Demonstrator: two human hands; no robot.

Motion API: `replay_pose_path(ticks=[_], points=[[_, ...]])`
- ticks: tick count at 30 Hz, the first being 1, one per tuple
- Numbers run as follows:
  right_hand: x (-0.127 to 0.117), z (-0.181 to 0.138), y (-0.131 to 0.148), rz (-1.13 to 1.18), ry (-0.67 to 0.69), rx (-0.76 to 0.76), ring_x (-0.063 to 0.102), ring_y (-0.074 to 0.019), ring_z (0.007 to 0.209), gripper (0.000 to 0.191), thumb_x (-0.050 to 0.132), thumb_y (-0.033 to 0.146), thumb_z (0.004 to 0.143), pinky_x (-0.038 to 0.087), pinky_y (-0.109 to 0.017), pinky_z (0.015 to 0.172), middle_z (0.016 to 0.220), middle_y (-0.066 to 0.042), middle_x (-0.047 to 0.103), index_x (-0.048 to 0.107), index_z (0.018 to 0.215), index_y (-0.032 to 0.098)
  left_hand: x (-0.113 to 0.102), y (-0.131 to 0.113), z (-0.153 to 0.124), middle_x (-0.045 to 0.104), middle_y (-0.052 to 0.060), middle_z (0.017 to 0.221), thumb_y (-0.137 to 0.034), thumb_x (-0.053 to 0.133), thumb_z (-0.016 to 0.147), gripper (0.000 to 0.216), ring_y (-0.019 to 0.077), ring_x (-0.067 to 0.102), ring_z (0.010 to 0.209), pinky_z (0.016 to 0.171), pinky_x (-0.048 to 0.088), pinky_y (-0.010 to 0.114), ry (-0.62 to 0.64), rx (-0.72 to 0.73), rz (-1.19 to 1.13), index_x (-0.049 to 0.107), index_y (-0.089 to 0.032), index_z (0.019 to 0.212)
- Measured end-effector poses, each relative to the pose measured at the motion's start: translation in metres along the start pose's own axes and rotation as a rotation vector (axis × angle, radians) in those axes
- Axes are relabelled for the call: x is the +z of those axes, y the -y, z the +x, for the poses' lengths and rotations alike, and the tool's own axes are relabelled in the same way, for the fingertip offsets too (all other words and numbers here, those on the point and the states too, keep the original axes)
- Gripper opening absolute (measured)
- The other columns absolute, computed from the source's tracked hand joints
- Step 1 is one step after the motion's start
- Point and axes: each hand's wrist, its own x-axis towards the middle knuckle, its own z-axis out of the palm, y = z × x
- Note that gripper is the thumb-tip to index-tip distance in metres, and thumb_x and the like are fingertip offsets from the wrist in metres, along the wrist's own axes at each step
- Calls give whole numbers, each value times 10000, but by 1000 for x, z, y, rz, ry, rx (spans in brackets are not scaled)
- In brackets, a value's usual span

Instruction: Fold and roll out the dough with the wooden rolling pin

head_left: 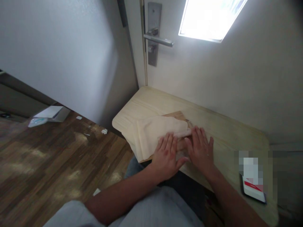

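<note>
A thin, soft cream sheet [158, 129] is spread over a wooden board [176, 114]; I cannot tell whether it is cloth or dough. Its left part hangs past the board in layered folds, and its right edge looks narrow and gathered. My left hand [167, 157] lies flat on the sheet's near edge, fingers stretched out and thumb pointing right. Beside it, my right hand [201, 149] rests with fingers spread, its fingertips at the gathered right end. Both palms face down and hide part of the board. A metal ring [189, 122] shows at the board's right end.
The board lies on a pale wooden bench top [224, 135] against a white door with a metal handle [158, 39]. A phone [253, 189] lies at the right. Left of the bench, a white box [50, 113] and paper scraps [104, 131] lie on the wood floor [71, 167].
</note>
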Motion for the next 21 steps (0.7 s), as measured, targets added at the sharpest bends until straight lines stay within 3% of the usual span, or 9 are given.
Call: replay_pose_path(ticks=[4, 9, 14, 18, 21], points=[[11, 32, 5, 19, 4, -1, 298, -346, 1458, 608, 285, 435, 1015, 186, -658, 1137, 1530, -208, 427, 368, 1516, 100, 3, 17, 23, 294, 192, 1611, -666, 259, 969, 820, 288, 181, 1527, 1230, 222, 486, -30, -61, 25, 327, -63, 1521], [31, 111, 24, 30, 43, 10, 282, -347, 1456, 590, 233, 433, 1028, 144, -679, 1136, 1542, -175, 420, 423, 1488, 115, 1, 58, 81, 336, 140, 1605, -643, 154, 986, 772, 295, 234, 1510, 1220, 194, 548, -40, -182, 78, 352, -123, 1522], [50, 183, 42, 69, 138, 79, 312, -361, 1432, 611, 247, 490, 1015, 154, -689, 1127, 1546, -149, 422, 425, 1495, 156, -4, 104, 134, 350, 87, 1605, -573, 113, 1005, 697, 304, 260, 1496, 1204, 197, 600, 29, -282, 70, 380, -185, 1519], [57, 211, 50, 87, 126, 102, 383, -370, 1375, 604, 229, 475, 1016, 210, -678, 1102, 1488, -168, 487, 455, 1468, 144, -7, 128, 159, 338, 68, 1613, -524, 128, 1016, 651, 307, 242, 1501, 1198, 189, 629, 70, -313, 55, 407, -194, 1503], [56, 211, 51, 69, 166, 125, 389, -368, 1373, 585, 228, 454, 1021, 226, -669, 1097, 1491, -165, 484, 463, 1462, 151, -7, 129, 160, 340, 72, 1612, -477, 175, 1022, 606, 303, 254, 1497, 1197, 200, 621, 88, -312, 53, 407, -187, 1501]])
